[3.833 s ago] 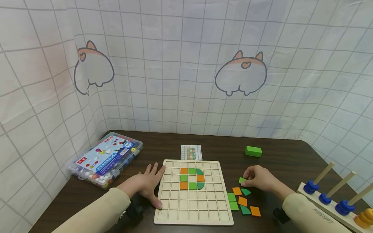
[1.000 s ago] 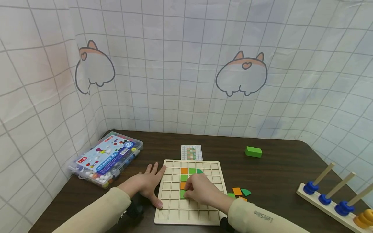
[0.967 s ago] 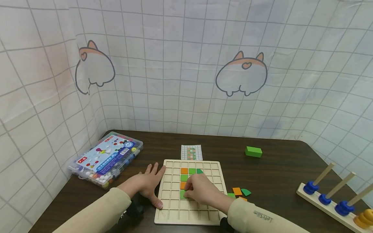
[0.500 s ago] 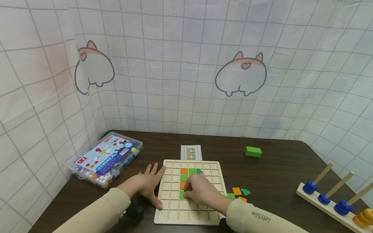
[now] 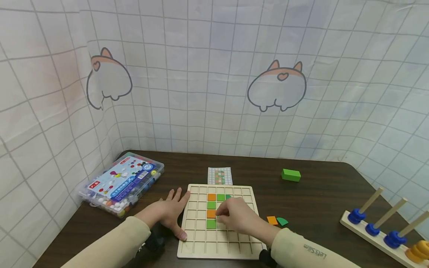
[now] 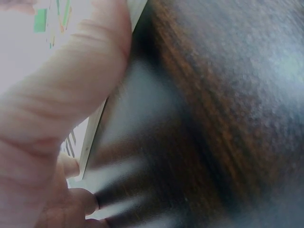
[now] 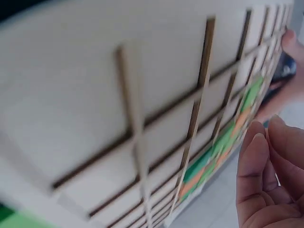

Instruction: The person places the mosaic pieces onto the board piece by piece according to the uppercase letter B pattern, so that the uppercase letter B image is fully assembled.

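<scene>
A pale wooden grid board (image 5: 201, 245) lies on the dark table with green and orange tiles in its cells. My left hand (image 5: 171, 212) rests spread along the board's left edge, thumb on the rim. My right hand (image 5: 238, 216) hovers over the middle of the board and hides some tiles. Its thumb and index fingertips are close together in the right wrist view, with no tile showing between them. Left of these fingertips, a green square tile (image 5: 211, 224) sits in a cell below an orange square tile (image 5: 211, 213).
Loose tiles, among them an orange square (image 5: 272, 220) and a green quarter-round (image 5: 282, 222), lie right of the board. A pattern card (image 5: 219, 175) and a green block (image 5: 291, 175) lie beyond. A plastic case (image 5: 122, 182) stands left, a peg stand (image 5: 372, 230) right.
My right hand picked a green square tile from the right side and brought it to the board. It has since let go and shifted slightly right. The left hand stays put.
</scene>
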### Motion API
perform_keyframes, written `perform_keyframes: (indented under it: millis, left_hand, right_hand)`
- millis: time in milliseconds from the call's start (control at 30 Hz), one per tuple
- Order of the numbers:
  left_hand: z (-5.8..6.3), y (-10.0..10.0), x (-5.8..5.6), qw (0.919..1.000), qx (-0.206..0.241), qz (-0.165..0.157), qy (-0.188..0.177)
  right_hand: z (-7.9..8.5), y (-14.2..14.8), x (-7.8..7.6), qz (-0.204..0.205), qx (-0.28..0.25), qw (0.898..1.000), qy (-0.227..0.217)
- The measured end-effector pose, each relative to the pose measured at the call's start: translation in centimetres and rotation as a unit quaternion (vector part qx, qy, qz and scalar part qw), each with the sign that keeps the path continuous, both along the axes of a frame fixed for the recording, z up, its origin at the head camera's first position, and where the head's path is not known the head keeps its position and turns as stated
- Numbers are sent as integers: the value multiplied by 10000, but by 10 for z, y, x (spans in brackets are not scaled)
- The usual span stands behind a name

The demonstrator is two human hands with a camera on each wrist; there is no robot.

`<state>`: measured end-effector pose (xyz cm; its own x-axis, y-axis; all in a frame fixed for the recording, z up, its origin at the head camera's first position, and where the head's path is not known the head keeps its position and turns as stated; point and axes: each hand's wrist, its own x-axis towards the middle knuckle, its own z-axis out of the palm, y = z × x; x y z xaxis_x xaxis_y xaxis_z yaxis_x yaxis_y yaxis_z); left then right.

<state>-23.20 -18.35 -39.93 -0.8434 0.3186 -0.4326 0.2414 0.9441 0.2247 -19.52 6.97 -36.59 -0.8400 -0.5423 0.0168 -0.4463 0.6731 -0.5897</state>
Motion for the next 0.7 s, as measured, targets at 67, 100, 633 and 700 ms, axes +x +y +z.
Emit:
perform_keyframes:
  millis: [67,100,633,700]
  left_hand:
    - [-9,-2,-5,10000,41,29,54]
    - [-13,-4,-8,10000,53,27,76]
    - [-7,-2,-7,10000,63,44,-50]
    - [4,2,1,9999,43,63,-66]
  right_hand:
    - [3,10,-2,-91,19,9999,41]
    - [3,17,-3,-150,46,9999,69]
    - [-12,138,-27,-807,384,9960,-78]
    - [-14,147,-28,-723,460,9962,-147]
